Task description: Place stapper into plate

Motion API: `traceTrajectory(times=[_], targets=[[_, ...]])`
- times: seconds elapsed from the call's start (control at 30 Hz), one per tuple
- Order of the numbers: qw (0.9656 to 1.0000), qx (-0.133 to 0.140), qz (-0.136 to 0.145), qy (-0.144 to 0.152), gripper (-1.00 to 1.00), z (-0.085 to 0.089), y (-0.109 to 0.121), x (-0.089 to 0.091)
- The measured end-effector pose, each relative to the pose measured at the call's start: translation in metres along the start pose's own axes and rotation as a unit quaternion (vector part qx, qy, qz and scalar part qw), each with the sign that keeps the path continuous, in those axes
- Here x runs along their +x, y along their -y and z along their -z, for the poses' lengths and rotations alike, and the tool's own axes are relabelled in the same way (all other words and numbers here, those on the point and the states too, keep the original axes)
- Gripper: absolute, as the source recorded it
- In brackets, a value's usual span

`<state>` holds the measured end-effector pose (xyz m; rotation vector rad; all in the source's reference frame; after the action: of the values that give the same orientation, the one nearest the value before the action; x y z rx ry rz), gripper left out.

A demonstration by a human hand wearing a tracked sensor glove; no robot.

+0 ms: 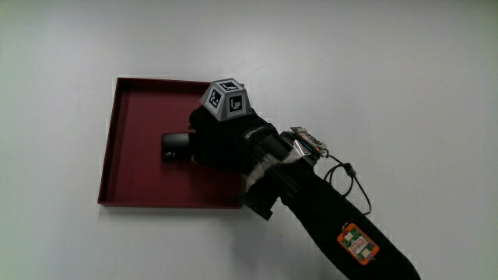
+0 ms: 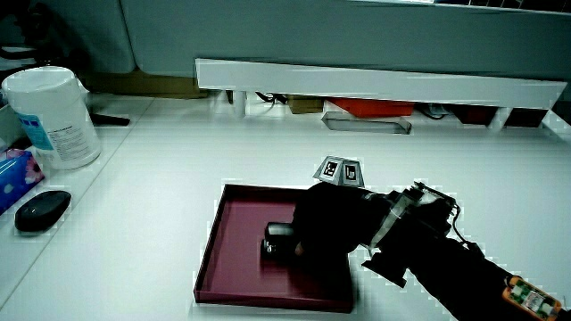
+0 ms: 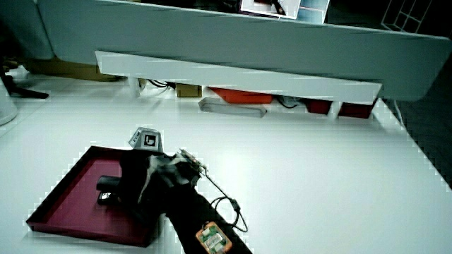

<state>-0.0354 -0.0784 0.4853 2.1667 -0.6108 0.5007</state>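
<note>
we see the hand (image 1: 226, 136) over the dark red plate (image 1: 132, 167), a square tray with a low rim lying on the white table (image 1: 405, 70). its fingers are curled around the stapler (image 1: 176, 145), a small black thing whose free end sticks out past the fingertips. the stapler sits low inside the plate, on or just above its floor; we cannot tell whether it touches. the patterned cube (image 1: 226, 99) rides on the back of the hand, and the forearm (image 1: 327, 222) crosses the plate's rim toward the person. in a side view the stapler (image 2: 278, 239) shows near the middle of the plate (image 2: 234, 259), with a white tub (image 2: 52, 114) and a black mouse (image 2: 42, 209) well apart from it.
</note>
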Motion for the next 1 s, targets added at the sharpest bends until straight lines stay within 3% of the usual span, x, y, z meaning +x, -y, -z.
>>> traceTrajectory(times=[0.07, 0.13, 0.17, 0.23, 0.27, 0.43, 0.53, 0.63, 0.7, 0.73, 0.8, 0.93, 1.0], targets=[[0.9999, -0.008, -0.008, -0.004, -0.45, -0.005, 0.008, 0.001], [0.9999, 0.007, -0.009, 0.006, -0.64, -0.015, 0.02, 0.001], [0.9999, -0.008, -0.014, 0.0, -0.73, -0.018, 0.024, 0.003], [0.9999, -0.008, -0.014, 0.0, -0.91, -0.03, 0.04, 0.002], [0.9994, -0.015, -0.032, -0.005, -1.0, -0.036, 0.049, -0.001], [0.9994, -0.003, -0.034, 0.009, -1.0, -0.057, 0.091, -0.01], [0.9975, 0.009, -0.066, 0.021, -1.0, -0.067, 0.117, -0.024], [0.9963, 0.015, -0.076, 0.038, -1.0, -0.065, 0.132, -0.026], [0.9943, 0.006, -0.102, 0.032, -1.0, -0.071, 0.149, -0.036], [0.9951, 0.019, -0.088, 0.041, -1.0, -0.067, 0.151, -0.032], [0.9909, 0.007, -0.128, 0.039, -1.0, -0.076, 0.17, -0.047], [0.9884, 0.022, -0.145, 0.039, -1.0, -0.078, 0.188, -0.054], [0.9877, 0.017, -0.151, 0.038, -1.0, -0.078, 0.194, -0.058]])
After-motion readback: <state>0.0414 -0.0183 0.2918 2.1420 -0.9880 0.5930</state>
